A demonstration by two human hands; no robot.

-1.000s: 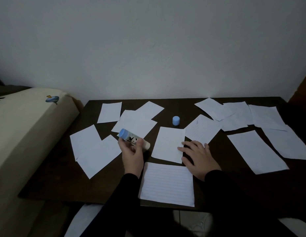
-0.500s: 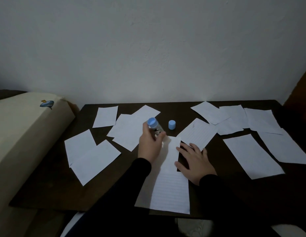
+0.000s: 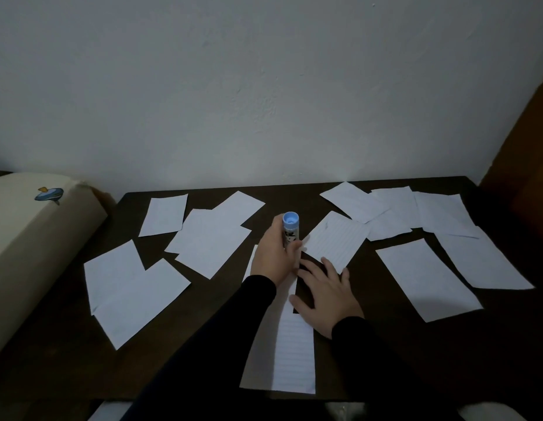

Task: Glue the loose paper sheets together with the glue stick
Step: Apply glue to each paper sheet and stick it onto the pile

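Note:
Many white paper sheets lie loose on the dark table [image 3: 370,354]. My left hand [image 3: 273,258] grips the glue stick [image 3: 290,230], a white tube held upright with its blue end up and its lower end hidden behind my fingers, over the far part of a middle sheet. My right hand [image 3: 326,296] lies flat with spread fingers on that sheet's right edge. A lined sheet [image 3: 294,354] lies nearer me, overlapping the middle sheet. Another lined sheet [image 3: 335,241] lies just beyond my right hand.
Overlapping sheets lie at the left [image 3: 133,293], back centre [image 3: 212,238] and back right [image 3: 415,214]. A large sheet [image 3: 428,278] lies right of my hands. A cream cushioned surface [image 3: 30,238] borders the table's left side. A white wall stands behind.
My left hand carried the glue stick from the left sheets to the middle sheet and turned it upright. The right hand stayed pressed on the sheet. The loose blue cap is now out of sight.

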